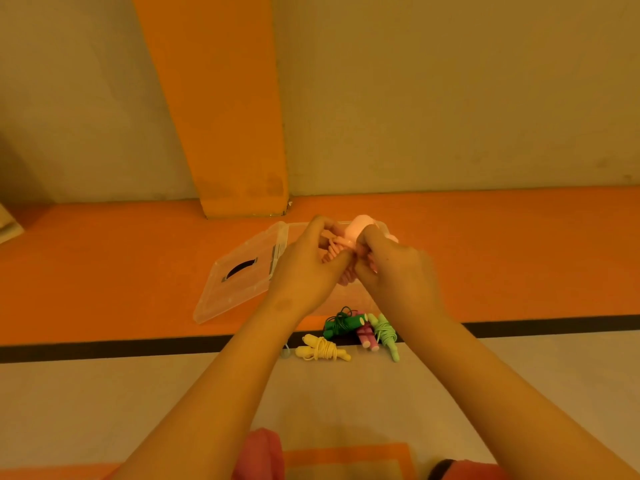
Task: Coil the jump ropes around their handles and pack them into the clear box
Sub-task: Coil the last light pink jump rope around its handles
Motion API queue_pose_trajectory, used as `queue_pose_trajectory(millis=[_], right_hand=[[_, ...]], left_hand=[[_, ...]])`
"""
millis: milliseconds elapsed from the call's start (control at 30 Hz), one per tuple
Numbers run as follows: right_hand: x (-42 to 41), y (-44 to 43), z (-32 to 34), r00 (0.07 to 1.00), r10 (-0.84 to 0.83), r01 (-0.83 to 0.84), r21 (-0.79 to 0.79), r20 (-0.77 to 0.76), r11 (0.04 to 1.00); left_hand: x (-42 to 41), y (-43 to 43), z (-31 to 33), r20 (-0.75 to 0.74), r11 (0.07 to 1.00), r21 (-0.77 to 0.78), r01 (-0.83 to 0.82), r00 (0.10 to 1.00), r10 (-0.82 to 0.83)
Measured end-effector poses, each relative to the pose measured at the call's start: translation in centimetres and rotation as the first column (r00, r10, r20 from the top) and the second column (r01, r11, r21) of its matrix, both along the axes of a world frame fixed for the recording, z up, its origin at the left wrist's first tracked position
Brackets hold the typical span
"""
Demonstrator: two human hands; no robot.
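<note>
Both my hands meet in front of me around a pale pink jump rope (356,227). My left hand (311,268) grips the coiled cord and handles from the left. From the right, my right hand (394,268) pinches the cord at the handle's top. The clear box (382,226) lies mostly hidden behind my hands; its clear lid (242,271) lies flat to the left. On the floor below my hands lie coiled ropes: a yellow rope (320,348), a dark green rope (343,323), a purple rope (366,337) and a light green rope (386,332).
An orange floor strip (519,258) runs along the wall, edged by a black line (554,322). An orange pillar (221,133) stands behind the lid. My knees in pink cloth (259,455) show at the bottom edge.
</note>
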State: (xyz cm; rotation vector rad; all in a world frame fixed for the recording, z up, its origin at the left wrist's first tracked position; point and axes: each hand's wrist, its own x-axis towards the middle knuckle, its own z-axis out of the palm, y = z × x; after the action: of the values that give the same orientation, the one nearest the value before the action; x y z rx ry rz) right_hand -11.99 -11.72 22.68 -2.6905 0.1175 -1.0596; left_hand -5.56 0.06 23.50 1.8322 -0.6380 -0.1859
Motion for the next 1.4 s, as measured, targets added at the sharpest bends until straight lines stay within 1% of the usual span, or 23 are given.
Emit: queue_pose_trajectory(millis=[33,67,100,167,233,300,367,467,533,567,633,700,867,1000,1067,1133,1233,1300,1400], right_hand=[[0.0,0.1,0.1,1.0,0.024,-0.025,0.053,0.011,0.998],[0.1,0.0,0.1,0.999,0.051,-0.052,0.154,0.016,0.987],[0.4,-0.1,0.2,0.997,0.072,-0.076,0.285,0.025,0.956],[0.9,-0.4,0.5,0.99,0.132,-0.142,0.524,0.058,0.84],[1.1,-0.7,1.0,0.981,0.179,-0.179,0.663,0.068,0.727],[1.0,-0.9,1.4,0.969,0.243,-0.2,0.735,0.049,0.648],[0.9,-1.2,1.5,0.95,0.311,-0.212,0.789,0.029,0.577],[0.9,-1.6,1.5,0.922,0.382,-0.155,0.851,-0.057,0.501],[0.8,-1.8,1.4,0.889,0.443,-0.133,0.861,-0.116,0.491],[0.9,-1.9,1.4,0.877,0.46,-0.132,0.849,-0.141,0.512],[0.8,-1.9,1.3,0.873,0.453,-0.158,0.777,-0.178,0.61],[0.8,-2.0,1.2,0.894,0.409,-0.178,0.692,-0.184,0.7],[0.3,-2.0,1.9,0.92,0.354,-0.204,0.563,-0.17,0.801],[0.1,-2.0,1.9,0.963,0.226,-0.156,0.374,-0.149,0.914],[-0.1,-1.9,2.0,0.977,0.177,-0.139,0.277,-0.118,0.951],[-0.2,-1.7,2.0,0.989,0.113,-0.099,0.148,-0.091,0.984],[0.0,-1.5,1.4,0.998,0.026,-0.026,-0.006,-0.053,1.0],[0.1,-1.4,1.0,1.0,0.004,-0.005,-0.038,-0.014,0.999],[0.1,-1.2,1.1,0.998,0.012,-0.01,-0.038,0.061,0.999]], left_hand=[[0.0,0.1,-0.1,0.012,1.0,-0.003,0.0,1.0,0.001],[0.0,0.3,-0.2,0.033,1.0,-0.005,-0.001,0.999,0.001],[0.0,0.4,-0.3,0.062,1.0,-0.009,0.001,0.998,0.0],[-0.2,0.6,-0.3,0.148,1.0,0.005,0.004,0.989,-0.004],[-0.3,0.6,-0.4,0.27,0.999,0.049,-0.022,0.963,0.008],[-0.2,0.7,-0.5,0.371,0.996,0.08,-0.045,0.929,0.013],[-0.1,0.6,-0.5,0.411,0.996,0.084,-0.029,0.911,-0.009],[0.5,0.4,-0.7,0.405,0.996,0.087,-0.009,0.914,-0.027],[0.8,0.3,-0.9,0.369,0.997,0.078,0.015,0.928,-0.043],[0.9,0.2,-1.0,0.358,0.997,0.077,0.018,0.933,-0.045],[1.0,0.0,-1.0,0.357,0.997,0.075,0.011,0.933,-0.037],[0.8,-0.2,-0.9,0.334,0.999,0.046,0.015,0.942,-0.03],[0.5,-0.2,-0.6,0.267,0.999,0.007,0.032,0.963,-0.033],[-0.2,-0.1,-0.1,0.189,0.998,-0.047,0.047,0.981,-0.037],[-0.5,-0.2,0.0,0.147,0.996,-0.068,0.053,0.988,-0.043],[-0.8,-0.2,0.0,0.091,0.994,-0.091,0.065,0.994,-0.057],[-0.9,-0.1,0.0,0.046,0.992,-0.098,0.078,0.996,-0.074],[-1.0,-0.1,0.1,0.041,0.991,-0.107,0.079,0.996,-0.074],[-1.3,0.0,0.4,0.049,0.99,-0.123,0.075,0.996,-0.07]])
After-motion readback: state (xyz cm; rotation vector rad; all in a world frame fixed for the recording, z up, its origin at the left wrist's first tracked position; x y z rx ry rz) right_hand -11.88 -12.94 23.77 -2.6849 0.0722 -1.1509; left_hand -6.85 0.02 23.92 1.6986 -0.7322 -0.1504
